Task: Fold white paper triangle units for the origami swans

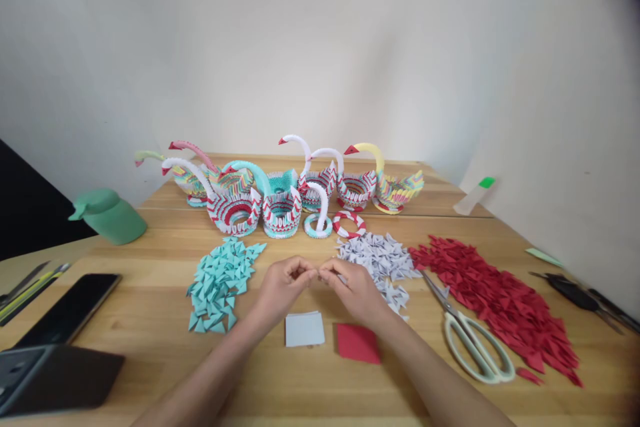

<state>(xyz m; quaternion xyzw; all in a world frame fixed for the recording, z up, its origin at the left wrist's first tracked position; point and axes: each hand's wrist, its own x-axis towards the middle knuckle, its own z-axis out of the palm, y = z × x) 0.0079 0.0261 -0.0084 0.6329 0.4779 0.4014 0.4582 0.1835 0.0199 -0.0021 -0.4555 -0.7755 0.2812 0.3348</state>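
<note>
My left hand (290, 283) and my right hand (353, 285) meet fingertip to fingertip over the wooden table, both closed in a pinch. Whatever lies between their fingertips is too small and hidden to make out. Just below them rest a stack of white paper rectangles (305, 329) and a red paper stack (359, 343). A pile of folded teal pieces (220, 287) is left of my left hand. Folded white pieces (377, 255) lie behind and beside my right hand, with a large heap of folded red pieces (495, 297) further right.
Several folded-paper swans (283, 213) stand at the back, near a red and white ring (349, 224). White-handled scissors (475, 347) lie at right. On the left are a green container (111, 217), a phone (70, 310), a dark box (60, 379) and pens (30, 293).
</note>
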